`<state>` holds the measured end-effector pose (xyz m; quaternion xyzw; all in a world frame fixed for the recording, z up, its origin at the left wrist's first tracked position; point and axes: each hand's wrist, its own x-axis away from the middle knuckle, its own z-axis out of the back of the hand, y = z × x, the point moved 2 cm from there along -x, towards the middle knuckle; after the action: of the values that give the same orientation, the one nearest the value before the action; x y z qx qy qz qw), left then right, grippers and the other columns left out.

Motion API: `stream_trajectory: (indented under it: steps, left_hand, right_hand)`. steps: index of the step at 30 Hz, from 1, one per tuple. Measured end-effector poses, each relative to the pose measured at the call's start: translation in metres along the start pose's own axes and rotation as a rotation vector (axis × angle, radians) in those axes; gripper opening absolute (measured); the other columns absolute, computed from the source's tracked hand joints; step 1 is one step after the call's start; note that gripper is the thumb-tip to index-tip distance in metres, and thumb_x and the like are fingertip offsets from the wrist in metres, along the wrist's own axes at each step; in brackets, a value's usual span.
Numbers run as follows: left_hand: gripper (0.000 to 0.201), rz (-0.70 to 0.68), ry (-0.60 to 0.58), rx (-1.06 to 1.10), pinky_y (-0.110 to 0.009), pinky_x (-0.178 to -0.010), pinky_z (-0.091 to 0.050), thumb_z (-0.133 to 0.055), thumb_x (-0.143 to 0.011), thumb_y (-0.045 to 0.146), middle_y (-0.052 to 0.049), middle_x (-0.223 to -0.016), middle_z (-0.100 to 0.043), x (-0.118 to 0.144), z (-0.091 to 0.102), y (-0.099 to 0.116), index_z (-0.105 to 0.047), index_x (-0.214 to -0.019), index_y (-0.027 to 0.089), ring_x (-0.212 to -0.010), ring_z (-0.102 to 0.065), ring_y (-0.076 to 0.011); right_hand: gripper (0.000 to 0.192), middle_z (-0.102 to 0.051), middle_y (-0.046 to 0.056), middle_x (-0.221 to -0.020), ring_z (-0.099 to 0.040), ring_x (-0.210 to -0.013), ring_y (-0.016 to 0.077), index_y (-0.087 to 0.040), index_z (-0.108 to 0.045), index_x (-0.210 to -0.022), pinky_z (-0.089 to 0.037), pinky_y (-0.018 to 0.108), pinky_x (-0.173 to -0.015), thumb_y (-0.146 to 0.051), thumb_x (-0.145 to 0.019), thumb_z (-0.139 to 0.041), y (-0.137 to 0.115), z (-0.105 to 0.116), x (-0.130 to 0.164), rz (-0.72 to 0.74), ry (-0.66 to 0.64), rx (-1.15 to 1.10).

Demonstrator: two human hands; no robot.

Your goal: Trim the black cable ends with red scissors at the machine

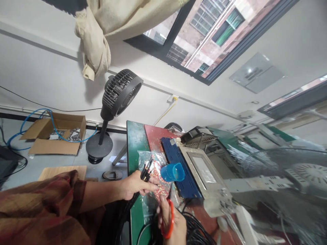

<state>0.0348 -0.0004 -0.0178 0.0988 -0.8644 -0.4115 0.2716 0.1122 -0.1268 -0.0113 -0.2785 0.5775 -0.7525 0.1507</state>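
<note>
My left hand (135, 185) is closed around a bundle of black cables (146, 170), whose ends fan out past the fingers. In my right hand (171, 217) is a pair of scissors (170, 212) with orange handles, its dark blades pointing away from me. Just beyond the blades a blue translucent cup (172, 172) lies tilted or on its side; I cannot tell which. Under both hands spreads a clear plastic bag (150, 207) strewn with small red and pale clippings (158, 192).
A coil of black cable (195, 228) lies right of my right hand. Behind the cup stand a blue slotted panel (178, 166) and a metal machine (204, 166). A black fan (120, 93) rises left of the green table edge (135, 132), near an open cardboard box (57, 148).
</note>
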Motion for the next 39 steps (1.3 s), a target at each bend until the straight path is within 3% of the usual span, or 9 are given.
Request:
stream_trajectory:
  steps: [4,8,13,20,25,31,39]
  left_hand:
    - [0.038,0.020,-0.118,-0.016,-0.020,-0.045,-0.022,-0.078,-0.049,0.032,0.001,-0.054,-0.051,0.008,-0.003,-0.001,-0.066,-0.078,0.011,-0.049,-0.041,-0.0053]
    - [0.041,0.013,-0.191,-0.078,-0.020,-0.045,-0.028,-0.078,-0.050,0.037,0.001,-0.051,-0.052,0.015,-0.007,0.000,-0.065,-0.076,0.008,-0.045,-0.045,-0.0060]
    - [0.037,0.001,-0.212,-0.102,-0.020,-0.044,-0.030,-0.076,-0.052,0.037,0.001,-0.053,-0.055,0.016,-0.007,-0.002,-0.065,-0.072,0.008,-0.044,-0.047,-0.0061]
    - [0.037,-0.002,-0.138,-0.105,-0.018,-0.042,-0.026,-0.074,-0.051,0.039,0.000,-0.053,-0.054,0.015,-0.004,-0.004,-0.062,-0.066,0.007,-0.044,-0.046,-0.0053]
    - [0.035,0.002,-0.205,-0.094,-0.018,-0.041,-0.024,-0.074,-0.054,0.037,0.000,-0.058,-0.057,0.014,-0.004,-0.005,-0.063,-0.071,0.009,-0.044,-0.045,-0.0044]
    - [0.027,-0.019,-0.304,-0.053,-0.020,-0.042,-0.021,-0.070,-0.061,0.035,-0.001,-0.058,-0.056,0.014,-0.005,-0.007,-0.063,-0.069,0.011,-0.044,-0.043,-0.0042]
    - [0.026,0.016,-0.324,-0.008,-0.023,-0.040,-0.013,-0.068,-0.060,0.034,-0.001,-0.049,-0.049,0.016,-0.008,-0.002,-0.057,-0.055,0.012,-0.038,-0.036,-0.0041]
  right_hand:
    - [0.044,-0.045,-0.004,-0.038,-0.039,-0.034,0.0070,-0.016,-0.055,-0.056,-0.028,0.018,-0.037,-0.058,-0.066,-0.064,-0.009,-0.004,0.005,-0.030,-0.082,-0.203]
    - [0.040,-0.048,-0.004,-0.042,-0.041,-0.038,0.0070,-0.016,-0.052,-0.057,-0.030,0.018,-0.040,-0.051,-0.069,-0.066,-0.011,-0.006,0.007,-0.057,-0.140,-0.297]
    - [0.043,-0.048,-0.003,-0.040,-0.042,-0.037,0.0075,-0.016,-0.050,-0.052,-0.029,0.019,-0.041,-0.051,-0.067,-0.068,-0.006,-0.005,0.005,-0.073,-0.166,-0.276]
    - [0.043,-0.050,-0.002,-0.042,-0.042,-0.039,0.0076,-0.014,-0.052,-0.052,-0.029,0.020,-0.042,-0.051,-0.064,-0.070,-0.007,-0.005,0.005,-0.018,-0.175,-0.102]
    - [0.043,-0.046,-0.003,-0.042,-0.039,-0.038,0.0075,-0.016,-0.049,-0.051,-0.028,0.020,-0.039,-0.051,-0.065,-0.069,-0.007,-0.008,0.008,-0.090,-0.247,-0.276]
    - [0.039,-0.043,-0.006,-0.045,-0.033,-0.040,0.0046,-0.018,-0.048,-0.055,-0.026,0.016,-0.038,-0.041,-0.054,-0.079,-0.010,-0.010,0.012,-0.231,-0.263,-0.493]
    - [0.037,-0.043,-0.005,-0.047,-0.034,-0.038,0.0058,-0.018,-0.049,-0.057,-0.024,0.017,-0.035,-0.047,-0.063,-0.072,-0.010,-0.009,0.013,-0.210,-0.299,-0.458]
